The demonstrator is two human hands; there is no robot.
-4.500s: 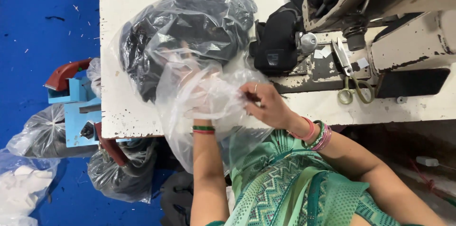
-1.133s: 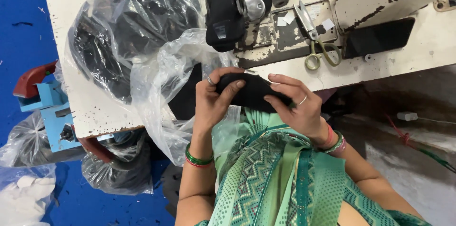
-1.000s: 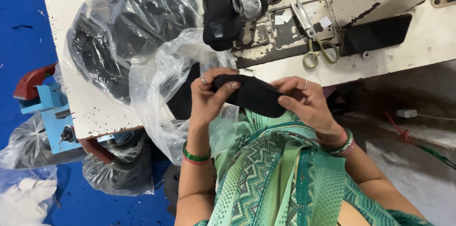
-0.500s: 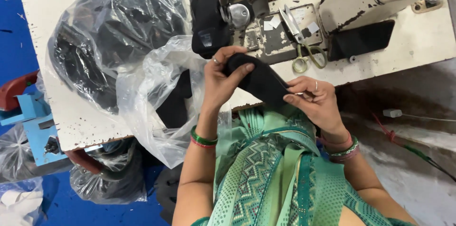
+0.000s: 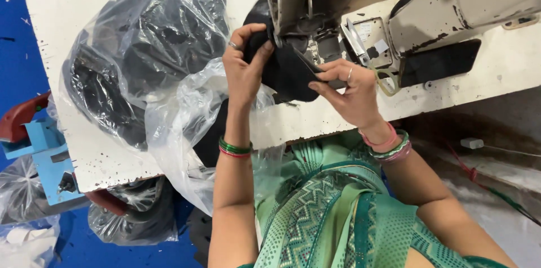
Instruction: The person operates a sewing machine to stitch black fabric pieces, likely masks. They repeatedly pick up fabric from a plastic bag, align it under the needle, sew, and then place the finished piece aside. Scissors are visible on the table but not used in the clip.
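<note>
My left hand point(image 5: 243, 68) grips one end of a black fabric piece point(image 5: 290, 71), fingers curled tight over its upper edge right at the foot of the sewing machine point(image 5: 360, 3). My right hand point(image 5: 349, 90) pinches the other end, thumb under and fingers flat on top, so the piece is held taut between both hands, above the near edge of the white table point(image 5: 73, 31) and just under the machine head. Green and red bangles point(image 5: 235, 148) sit on my left wrist, and a stack of pink and green ones on my right. Just left of my left hand lies a crumpled clear plastic bag point(image 5: 186, 127) that hangs over the table edge. Beyond it, on the table, is a larger clear bag full of black fabric pieces point(image 5: 141, 48). A pair of scissors point(image 5: 389, 79) lies by the machine base, close to my right hand.
</note>
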